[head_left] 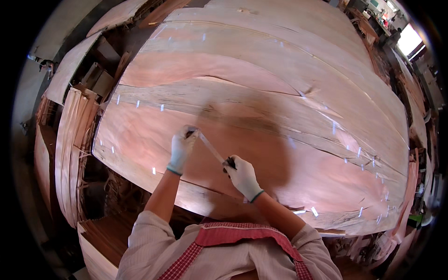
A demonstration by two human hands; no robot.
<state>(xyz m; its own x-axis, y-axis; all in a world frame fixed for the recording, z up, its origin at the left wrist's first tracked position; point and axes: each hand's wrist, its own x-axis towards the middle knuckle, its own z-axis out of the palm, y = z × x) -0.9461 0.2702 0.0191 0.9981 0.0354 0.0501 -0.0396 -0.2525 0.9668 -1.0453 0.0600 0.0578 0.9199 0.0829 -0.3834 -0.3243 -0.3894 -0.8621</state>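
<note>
Wearing a white glove with a teal cuff, my left hand [181, 148] pinches one end of a pale, translucent strip of tape [211, 148]. The strip runs taut down to my right hand [243, 176], gloved the same way. Closed fingers there grip a small dark object [229, 162] at the tape's other end; its kind is mostly hidden. Both hands are above a large stack of thin pinkish wood veneer sheets [140, 128]. Short whitish tape pieces [162, 108] stick across seams and cracks in the top sheet. My shadow falls over its middle.
Stacked veneer strips [70, 154] stand along the left side, with another pile [109, 238] at the lower left. Scraps [368, 245] hang below the right edge. Long cracks with raised edges cross the top sheet. A bright window [409, 39] is far off at the upper right.
</note>
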